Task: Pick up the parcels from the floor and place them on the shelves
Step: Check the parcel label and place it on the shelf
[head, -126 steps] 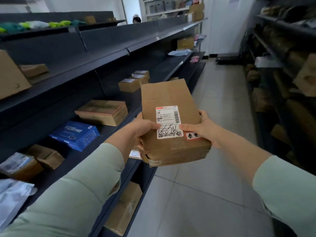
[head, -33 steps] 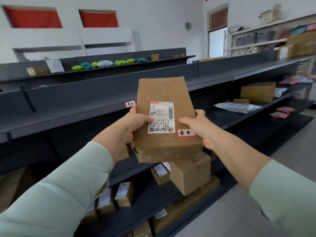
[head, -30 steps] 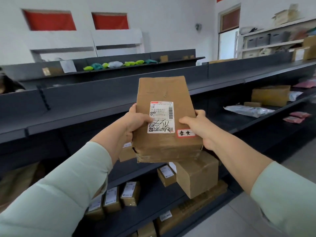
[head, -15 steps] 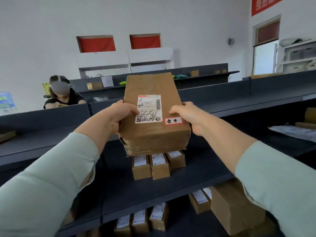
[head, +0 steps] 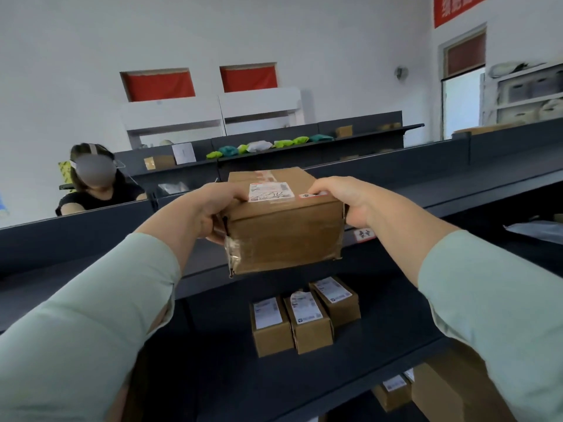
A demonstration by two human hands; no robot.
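A brown cardboard parcel (head: 283,233) with a white shipping label on top is held level in front of me, at the height of the top dark shelf (head: 457,196). My left hand (head: 210,208) grips its left side and my right hand (head: 344,202) grips its right side. The parcel's near end face points toward me, with torn tape at its lower left corner. Its far end reaches over the top shelf's front edge; I cannot tell whether it rests on the shelf.
Three small labelled boxes (head: 304,318) stand on the shelf below (head: 380,354). More boxes (head: 438,388) sit lower right. A person (head: 97,187) sits behind the shelving at left. Another shelf row (head: 304,147) with green bags runs behind.
The parcel has gone from tilted upright with its label facing me to lying flat, and it moved forward toward the top shelf. My view has tilted up and shifted left along the shelving.
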